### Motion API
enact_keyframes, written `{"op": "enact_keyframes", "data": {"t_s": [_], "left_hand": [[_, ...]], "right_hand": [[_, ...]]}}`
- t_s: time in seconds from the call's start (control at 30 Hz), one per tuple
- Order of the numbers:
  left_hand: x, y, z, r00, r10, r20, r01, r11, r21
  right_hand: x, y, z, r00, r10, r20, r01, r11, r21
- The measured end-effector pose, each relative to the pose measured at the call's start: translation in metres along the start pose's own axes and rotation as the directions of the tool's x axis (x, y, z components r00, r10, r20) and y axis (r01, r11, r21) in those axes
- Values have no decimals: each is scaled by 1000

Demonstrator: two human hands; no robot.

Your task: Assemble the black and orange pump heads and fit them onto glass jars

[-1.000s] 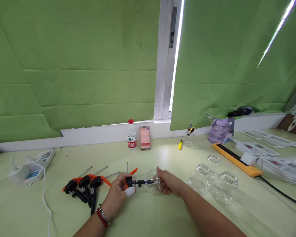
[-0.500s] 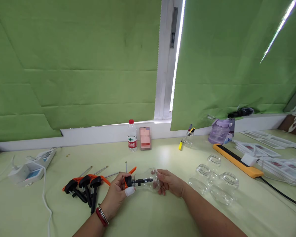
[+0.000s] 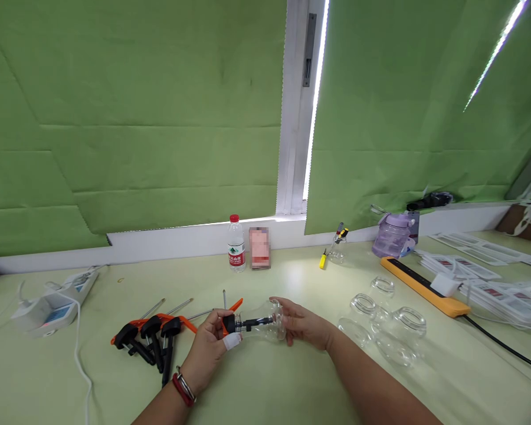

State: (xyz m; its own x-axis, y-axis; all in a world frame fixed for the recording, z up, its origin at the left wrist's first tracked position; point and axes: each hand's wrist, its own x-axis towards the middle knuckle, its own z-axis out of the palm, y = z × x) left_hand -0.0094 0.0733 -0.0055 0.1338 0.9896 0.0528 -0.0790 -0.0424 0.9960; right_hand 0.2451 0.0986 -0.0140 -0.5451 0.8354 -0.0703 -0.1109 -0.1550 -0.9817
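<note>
A clear waisted bottle lies level between my hands, its neck to the left. My left hand, with white tape on a finger, is closed around the black cap at the neck. A black tube runs from that cap inside the bottle. Beside the cap an orange piece sticks out, and a thin metal rod stands up behind my fingers. My right hand is closed on the bottle's base, with some fingers hidden behind it.
Several black heads with tubes, orange parts and metal rods lie left. Several clear bottles stand right, near an orange power strip. At the back are a water bottle, a phone and a small jar with screwdrivers.
The fingers of my right hand have shifted around the bottle's base. My left hand keeps its hold on the cap, and the bottle stays in about the same place.
</note>
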Motion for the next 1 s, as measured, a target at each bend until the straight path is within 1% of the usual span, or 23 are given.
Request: {"op": "enact_keyframes", "data": {"t_s": [0.07, 0.2, 0.3, 0.43, 0.53, 0.6, 0.67, 0.73, 0.8, 0.87, 1.0], "left_hand": [[0, 1, 0, 1000, -4, -5, 4, 1000, 4], [-2, 4, 1, 1000, -19, 1, 19, 1000, -1], [-3, 4, 2, 1000, -22, 16, 22, 1000, -3], [-4, 3, 3, 999, -35, 37, 35, 999, -7], [-4, 2, 4, 999, -35, 39, 35, 999, -13], [-4, 2, 4, 999, -19, 38, 20, 1000, -16], [-3, 3, 4, 1000, -6, 22, 7, 1000, -11], [-3, 6, 4, 1000, -8, -8, 8, 1000, 3], [-3, 9, 4, 999, -16, -34, 17, 1000, 23], [-3, 11, 4, 999, -23, -36, 24, 999, 39], [-2, 5, 1, 1000, -17, 14, 17, 1000, 20]], "right_hand": [[-2, -2, -1, 1000, -14, 28, 13, 999, 35], [-1, 1, -2, 1000, 8, 29, -9, 999, 39], [3, 8, -3, 999, 54, 10, -53, 998, -36], [8, 15, -4, 991, 111, -73, -122, 979, -161], [8, 13, -2, 987, 138, -87, -152, 971, -182], [7, 9, -1, 989, 123, -79, -133, 980, -145], [5, 5, -1, 997, 62, -54, -66, 996, -65], [2, 1, -1, 1000, -17, -5, 17, 1000, 6], [0, -1, -2, 996, -74, 43, 73, 997, 31], [-1, 0, -3, 994, -83, 64, 82, 996, 31], [2, 3, -2, 998, -9, 60, 7, 1000, 19]]}}
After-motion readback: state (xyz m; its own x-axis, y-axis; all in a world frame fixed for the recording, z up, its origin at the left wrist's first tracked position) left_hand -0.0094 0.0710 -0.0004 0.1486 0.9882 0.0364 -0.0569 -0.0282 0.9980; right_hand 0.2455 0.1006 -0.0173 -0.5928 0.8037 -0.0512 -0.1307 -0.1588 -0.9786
